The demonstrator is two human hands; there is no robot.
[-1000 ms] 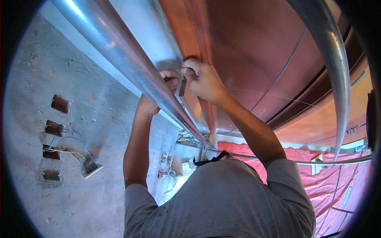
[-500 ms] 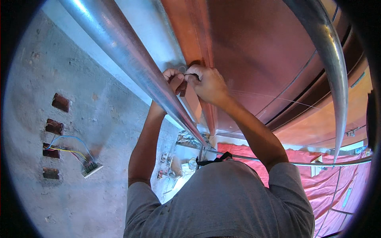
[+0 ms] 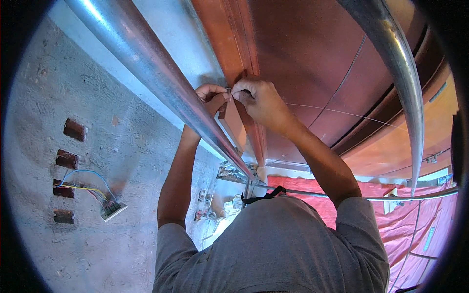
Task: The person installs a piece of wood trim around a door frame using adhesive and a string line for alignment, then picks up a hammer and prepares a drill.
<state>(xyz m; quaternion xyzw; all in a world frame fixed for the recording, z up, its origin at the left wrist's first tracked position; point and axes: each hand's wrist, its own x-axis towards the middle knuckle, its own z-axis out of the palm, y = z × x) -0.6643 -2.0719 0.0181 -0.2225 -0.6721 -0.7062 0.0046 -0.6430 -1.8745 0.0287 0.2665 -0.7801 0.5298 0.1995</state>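
Both hands are raised at an orange-brown trim [image 3: 222, 34] along a white band. My left hand [image 3: 211, 97], partly behind a large metal pipe [image 3: 146, 63], has curled fingers closed near the top of a narrow brown board [image 3: 233, 126]; what they grip is unclear. My right hand [image 3: 256, 100], just beside it, pinches a thin strand or wire [image 3: 229, 91] at the board's upper end; its exact shape is hard to make out. A fine white line [image 3: 351, 115] crosses the reddish panel [image 3: 303, 44] to the right of that hand.
A rough grey wall [image 3: 97, 88] at left has several cut-out boxes and a switch plate [image 3: 114, 211] dangling on coloured wires. A curved metal tube [image 3: 410, 97] arches at right, above a crossbar [image 3: 400, 198] and pink-red cloth [image 3: 400, 229].
My left hand has risen and shifted right along the pipe toward my right hand. My right hand has shifted slightly right, still pinched at the board's upper end.
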